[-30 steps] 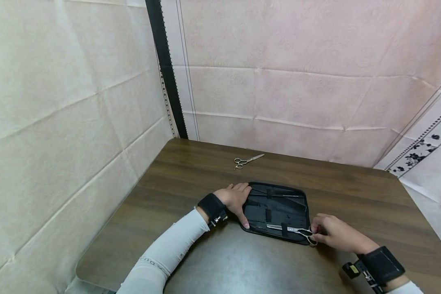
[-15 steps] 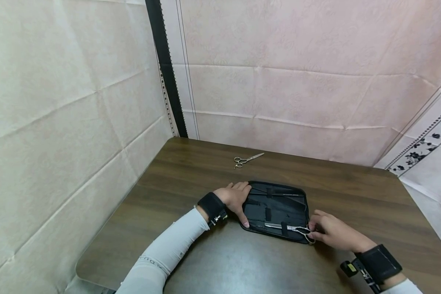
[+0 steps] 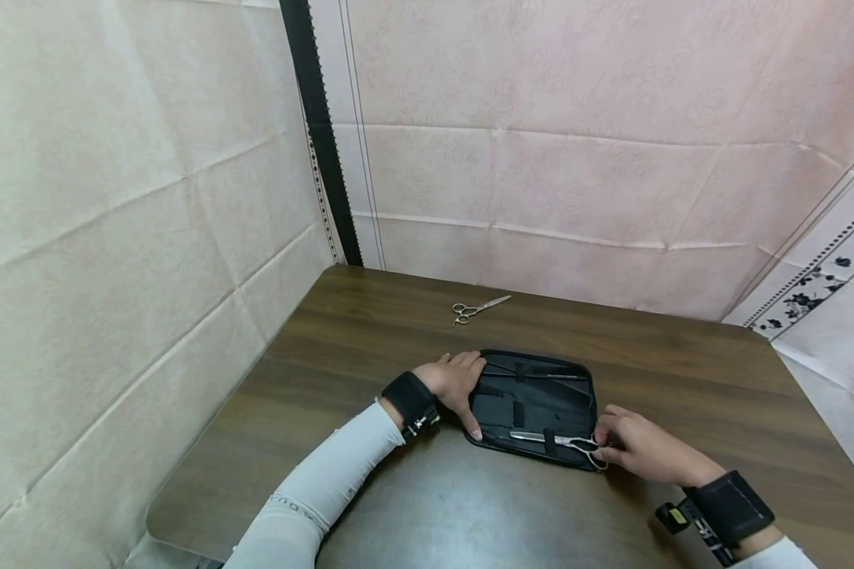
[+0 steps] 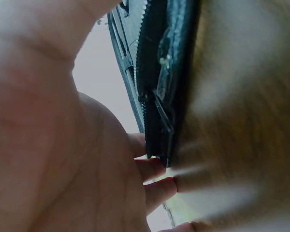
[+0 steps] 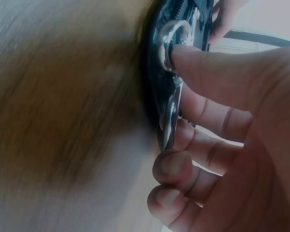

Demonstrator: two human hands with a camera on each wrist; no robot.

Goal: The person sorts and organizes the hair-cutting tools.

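A black zip-up case [image 3: 498,415] lies unfolded on the wooden table. My left hand [image 3: 454,387] rests on its left end, thumb at the near corner and fingers spread toward the far one. In the left wrist view those fingers lie along the zipper [image 4: 140,58] edge. Silver scissors [image 3: 530,436] lie along the case's near side, blades passing under a black elastic loop [image 3: 549,442]. At the case's right end my right hand [image 3: 644,452] pinches the scissors' handles. The right wrist view shows my thumb at one finger ring [image 5: 164,48], fingers curled behind the handles.
Another pair of silver scissors [image 3: 480,310] lies on the table [image 3: 370,340] beyond the case. Thin dark tools [image 3: 551,377] sit along the case's far side. Cloth-covered walls [image 3: 576,197] stand at the back and left of the table.
My right hand has moved slightly left, and the scissors have slid a little farther left through the loop. My left hand has stayed on the case.
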